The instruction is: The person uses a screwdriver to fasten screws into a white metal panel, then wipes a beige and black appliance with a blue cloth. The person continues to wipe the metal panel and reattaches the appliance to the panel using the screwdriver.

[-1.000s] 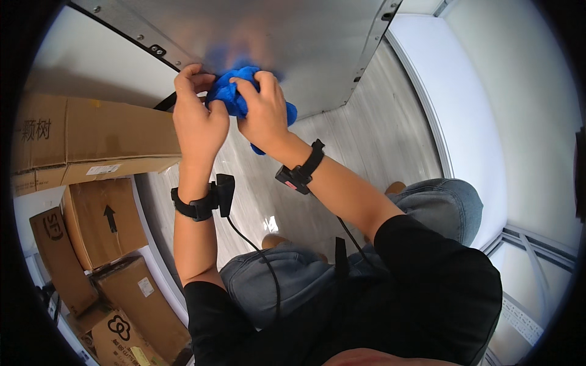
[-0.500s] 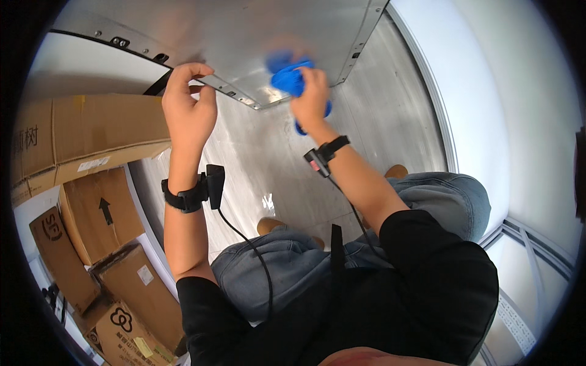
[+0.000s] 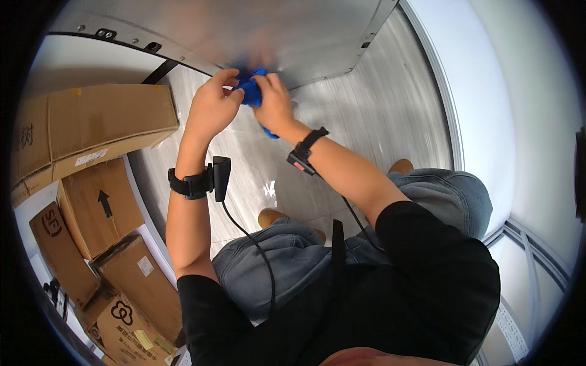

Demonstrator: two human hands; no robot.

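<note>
A crumpled blue cloth (image 3: 249,93) is bunched against the lower edge of a large shiny metal panel (image 3: 201,27). My right hand (image 3: 274,105) grips it from the right, and a loose end hangs below that palm. At the cloth's left side, the thumb and fingers of my left hand (image 3: 213,105) close on its edge. Both hands are side by side, just below the panel's rim. The blue shows as a blurred reflection in the metal.
Stacked cardboard boxes (image 3: 113,119) stand at the left, with more boxes (image 3: 101,207) below them. Grey wood-look floor (image 3: 378,104) lies under the panel. A white wall (image 3: 488,104) rises at the right. Cables run from the black wrist straps (image 3: 194,185).
My right hand has moved left with the blue cloth. The left hand has left the panel's edge, shifted right and met the cloth. The panel appears slightly shifted in view.
</note>
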